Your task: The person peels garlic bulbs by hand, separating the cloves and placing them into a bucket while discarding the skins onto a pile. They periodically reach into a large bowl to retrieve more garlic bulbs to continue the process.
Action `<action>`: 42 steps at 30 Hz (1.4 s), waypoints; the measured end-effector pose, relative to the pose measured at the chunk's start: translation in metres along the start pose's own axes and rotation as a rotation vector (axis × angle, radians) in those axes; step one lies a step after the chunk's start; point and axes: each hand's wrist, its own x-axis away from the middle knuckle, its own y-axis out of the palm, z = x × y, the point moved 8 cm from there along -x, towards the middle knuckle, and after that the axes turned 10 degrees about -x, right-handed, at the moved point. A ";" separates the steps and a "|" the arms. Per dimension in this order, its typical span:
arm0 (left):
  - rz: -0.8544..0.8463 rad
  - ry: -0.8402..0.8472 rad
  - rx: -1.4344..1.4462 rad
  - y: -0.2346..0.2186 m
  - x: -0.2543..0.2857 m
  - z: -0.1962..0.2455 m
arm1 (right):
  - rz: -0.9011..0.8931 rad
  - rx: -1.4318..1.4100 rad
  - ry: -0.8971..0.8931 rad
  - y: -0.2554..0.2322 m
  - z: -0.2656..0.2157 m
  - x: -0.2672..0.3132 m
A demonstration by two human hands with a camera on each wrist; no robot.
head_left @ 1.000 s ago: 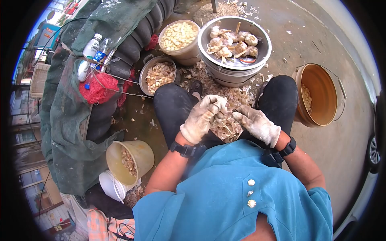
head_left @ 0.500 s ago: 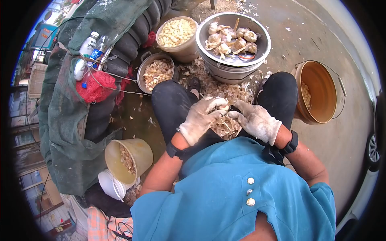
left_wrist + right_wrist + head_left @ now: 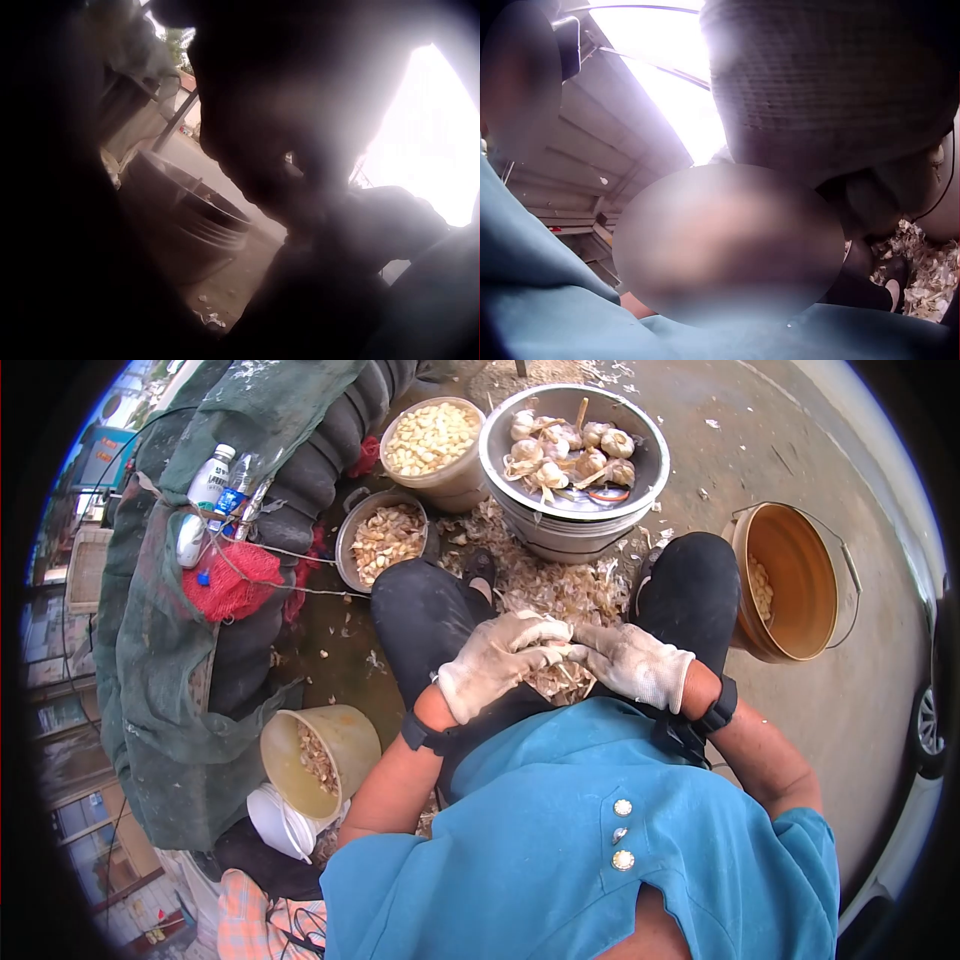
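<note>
The person's left hand (image 3: pixel 492 660) and right hand (image 3: pixel 630 660), both in grubby white cotton gloves, meet fingertip to fingertip between the knees, pinching a small pale garlic piece (image 3: pixel 568 650) between them. It is mostly hidden by the fingers, so its exact shape cannot be told. Working low over the lap probably lets the papery skins drop onto the heap of dry garlic husks (image 3: pixel 560 595) just beyond and beneath the hands.

The containers ring the hands, likely for sorting within easy reach. Ahead stands a large round steel basin (image 3: pixel 650 470) holding whole garlic bulbs. Left of it, a cream plastic tub (image 3: pixel 462 478) is full of peeled cloves, and a small grey metal pot (image 3: pixel 352 530) holds more cloves. To the right of the right hand, an orange plastic bucket (image 3: pixel 800 590) has a few cloves inside. Behind the left hand, a tilted yellowish bucket (image 3: pixel 350 735) holds cloves or scraps.
</note>
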 end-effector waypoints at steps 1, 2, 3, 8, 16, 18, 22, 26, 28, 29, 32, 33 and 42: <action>-0.002 -0.001 0.000 0.001 -0.001 0.000 | 0.013 -0.031 -0.032 0.003 0.007 -0.002; 0.008 -0.080 0.103 0.001 -0.001 -0.007 | 0.024 -0.061 -0.065 0.004 0.010 -0.003; 0.018 -0.159 0.206 0.003 0.000 -0.014 | 0.023 -0.061 -0.065 0.002 0.007 -0.004; 0.091 -0.087 0.700 0.003 0.004 -0.034 | 0.011 -0.146 0.072 -0.004 0.013 -0.005; 0.171 -0.038 1.041 0.003 -0.001 -0.045 | -0.053 -0.177 0.049 0.010 0.023 -0.007; 0.171 -0.021 1.021 0.003 -0.001 -0.044 | 0.013 -0.235 0.012 -0.004 0.020 -0.009; 0.161 -0.060 0.989 0.004 0.003 -0.034 | -0.002 -0.323 -0.046 -0.014 0.004 -0.011; 0.088 -0.070 0.970 0.007 0.005 -0.027 | -0.087 -0.343 0.012 -0.013 -0.009 -0.009; 0.086 -0.084 0.938 0.008 0.005 -0.032 | -0.099 -0.374 -0.061 -0.012 -0.014 -0.008; 0.083 -0.098 0.906 0.009 0.005 -0.035 | -0.111 -0.403 -0.133 -0.012 -0.019 -0.007; 0.089 -0.099 0.905 0.010 0.005 -0.035 | -0.151 -0.654 -0.088 -0.002 -0.014 -0.008; 0.088 -0.098 0.905 0.010 0.006 -0.036 | -0.151 -0.654 -0.087 0.000 -0.011 -0.008; 0.006 -0.019 1.024 0.017 0.004 -0.027 | -0.141 -0.599 0.026 0.006 0.002 -0.005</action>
